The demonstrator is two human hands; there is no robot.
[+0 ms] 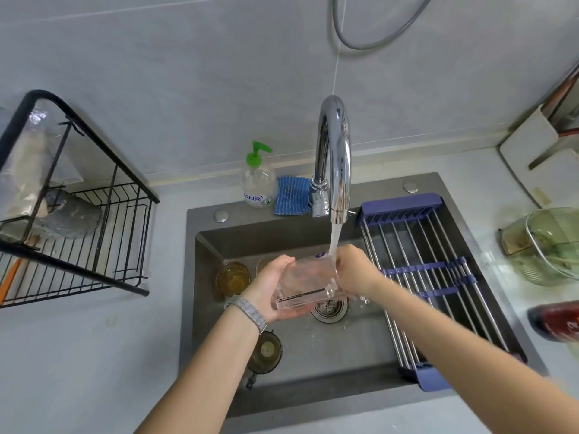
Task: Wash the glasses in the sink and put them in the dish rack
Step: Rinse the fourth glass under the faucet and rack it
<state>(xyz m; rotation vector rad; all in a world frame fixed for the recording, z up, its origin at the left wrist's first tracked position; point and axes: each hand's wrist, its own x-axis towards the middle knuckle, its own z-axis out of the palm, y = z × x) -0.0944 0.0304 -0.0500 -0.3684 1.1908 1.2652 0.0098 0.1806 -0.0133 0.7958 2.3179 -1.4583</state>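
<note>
My left hand (270, 288) cups a clear glass (308, 285) from below and behind, holding it tilted on its side over the dark sink (313, 355). My right hand (355, 269) is at the glass's mouth, with its fingers hidden inside or behind the rim. Water runs from the chrome tap (334, 158) onto the glass's rim. An amber glass (233, 278) stands at the sink's left. Another amber glass (265, 352) sits lower, partly hidden by my left forearm. The blue-ended dish rack (438, 277) of steel rods spans the sink's right side and holds nothing.
A soap bottle (257, 180) with a green pump and a blue cloth (291, 195) sit behind the sink. A black wire shelf (72, 214) stands on the left counter. A green glass bowl (551, 245) and a red bottle (556, 321) are on the right counter.
</note>
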